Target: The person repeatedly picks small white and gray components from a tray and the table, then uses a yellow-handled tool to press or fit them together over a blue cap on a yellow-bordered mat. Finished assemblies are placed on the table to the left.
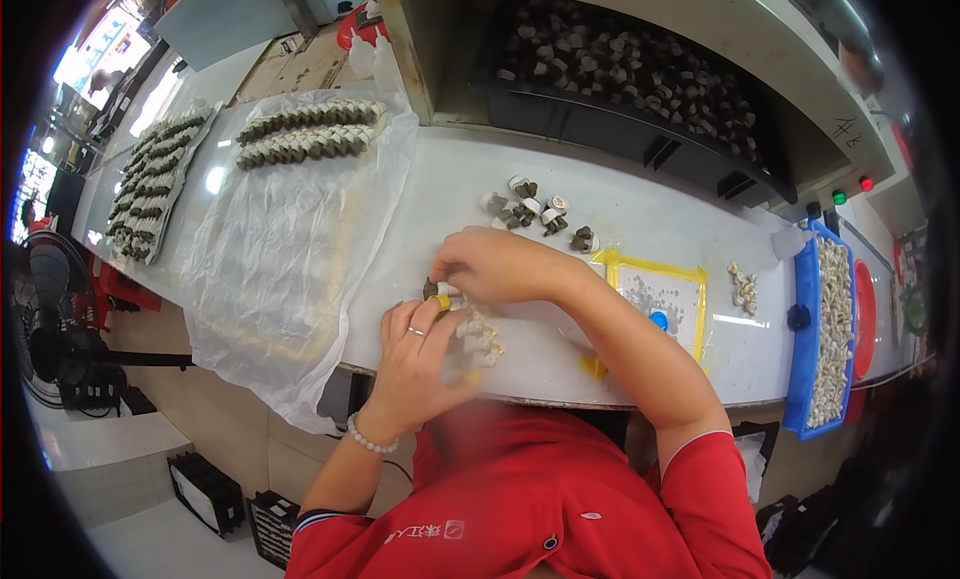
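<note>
My right hand (488,266) is closed with its fingertips curled down on a small white-and-dark part (432,288), mostly hidden beneath it. My left hand (412,357) is beside it, thumb apart from the bent fingers, whose tips come close to the same part. A ring and a beaded bracelet are on this hand. At the fingertips shows a small yellow piece (443,303); I cannot tell what it is. Several small white pieces (482,341) lie blurred just right of my left hand. Beyond my right hand stands a loose group of white-and-dark parts (524,211).
A dark tray (590,119) heaped with similar parts sits inside the cabinet (410,54) at the back. Rows of parts (310,134) lie on a plastic sheet (280,239) at left. To the right are a yellow-taped board (640,279) and a blue tray (801,329) of pale pieces.
</note>
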Motion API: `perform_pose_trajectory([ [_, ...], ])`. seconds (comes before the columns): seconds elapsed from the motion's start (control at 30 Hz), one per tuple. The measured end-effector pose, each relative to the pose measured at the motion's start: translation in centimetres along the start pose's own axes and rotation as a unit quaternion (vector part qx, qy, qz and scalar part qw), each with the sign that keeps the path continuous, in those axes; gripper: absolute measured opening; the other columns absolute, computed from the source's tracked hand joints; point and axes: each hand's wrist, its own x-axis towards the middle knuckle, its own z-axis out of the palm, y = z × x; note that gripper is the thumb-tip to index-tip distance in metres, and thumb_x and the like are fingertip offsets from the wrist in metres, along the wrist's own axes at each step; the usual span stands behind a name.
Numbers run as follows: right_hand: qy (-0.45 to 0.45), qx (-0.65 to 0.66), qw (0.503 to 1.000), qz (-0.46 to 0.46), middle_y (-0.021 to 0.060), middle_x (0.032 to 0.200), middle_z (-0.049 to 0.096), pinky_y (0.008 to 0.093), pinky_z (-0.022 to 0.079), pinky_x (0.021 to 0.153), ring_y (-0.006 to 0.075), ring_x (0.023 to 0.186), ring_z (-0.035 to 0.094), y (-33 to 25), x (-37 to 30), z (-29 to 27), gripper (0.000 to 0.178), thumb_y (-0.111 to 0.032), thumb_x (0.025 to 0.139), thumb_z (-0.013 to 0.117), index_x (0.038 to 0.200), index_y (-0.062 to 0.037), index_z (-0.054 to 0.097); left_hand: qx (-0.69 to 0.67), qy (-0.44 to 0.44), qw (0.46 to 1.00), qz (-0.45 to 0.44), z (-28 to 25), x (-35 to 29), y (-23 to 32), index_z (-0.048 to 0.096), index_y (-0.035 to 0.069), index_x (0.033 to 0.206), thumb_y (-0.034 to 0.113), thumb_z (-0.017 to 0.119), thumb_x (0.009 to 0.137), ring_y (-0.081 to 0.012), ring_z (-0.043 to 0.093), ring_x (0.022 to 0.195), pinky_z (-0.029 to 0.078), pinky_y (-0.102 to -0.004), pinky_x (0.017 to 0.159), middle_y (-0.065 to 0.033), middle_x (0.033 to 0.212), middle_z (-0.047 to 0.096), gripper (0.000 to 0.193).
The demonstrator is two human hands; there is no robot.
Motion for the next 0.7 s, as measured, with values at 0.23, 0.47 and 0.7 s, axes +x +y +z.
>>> perform_pose_trajectory([
  [0.23, -0.02, 0.018, 1.0, 0.009, 0.0118, 0.092, 0.065, 0.0362, 0.046, 0.084, 0.027, 0.095, 0.058, -0.6, -0.2, -0.7, 0.021, -0.015, 0.08, 0.059, 0.096, -0.0024, 0.066, 0.004, -0.003, 1.0, 0.014, -0.1, 0.0, -0.2, 0.061, 0.006, 0.108, 0.018, 0.076, 0.052, -0.0375, 0.042, 0.11, 0.038, -0.0457, 0.094, -0.0156, 0.118, 0.047, 0.059],
  [0.47, -0.05, 0.023, 0.998, 0.008, 0.0121, 0.091, 0.065, 0.0356, 0.048, 0.081, 0.0258, 0.092, 0.059, -0.2, 0.4, -0.9, 0.021, -0.016, 0.079, 0.06, 0.095, -0.0023, 0.065, 0.007, -0.007, 1.0, 0.012, -0.2, -0.2, -0.2, 0.061, 0.005, 0.108, 0.017, 0.076, 0.051, -0.0376, 0.041, 0.111, 0.037, -0.0457, 0.095, -0.0148, 0.12, 0.047, 0.06],
  [0.7, -0.043, 0.017, 0.999, 0.016, 0.0142, 0.092, 0.065, 0.035, 0.048, 0.08, 0.0255, 0.093, 0.059, -0.8, 0.3, -1.1, 0.025, -0.015, 0.074, 0.062, 0.095, -0.0013, 0.066, 0.001, -0.016, 1.0, 0.017, -0.3, -0.1, -0.3, 0.061, 0.005, 0.109, 0.016, 0.076, 0.05, -0.0373, 0.041, 0.112, 0.037, -0.0455, 0.095, -0.0148, 0.121, 0.047, 0.062],
])
